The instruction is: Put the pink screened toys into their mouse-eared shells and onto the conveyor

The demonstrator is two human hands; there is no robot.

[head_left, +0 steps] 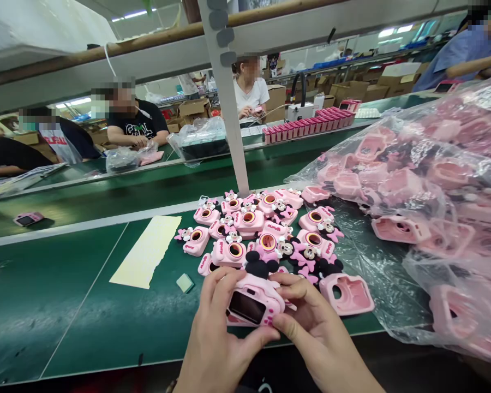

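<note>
Between my two hands is a pink toy camera [247, 307], its dark screen facing me and black mouse ears at its top. My left hand [219, 322] wraps the camera's left side, thumb along the lower edge. On the other side, my right hand [311, 322] grips the camera near its pink buttons. Just beyond lies a heap of pink camera cases [247, 218] with mouse figures and round lens holes. To the right of my right hand, a hollow pink case [347, 295] lies with its inside facing up.
A large clear plastic bag [433, 169] of pink cases covers the right side. A yellowish paper sheet [147, 251] and a small pale green block [185, 283] lie left. A metal post [229, 103] rises behind the heap. Beyond a green conveyor belt [180, 188], several people work.
</note>
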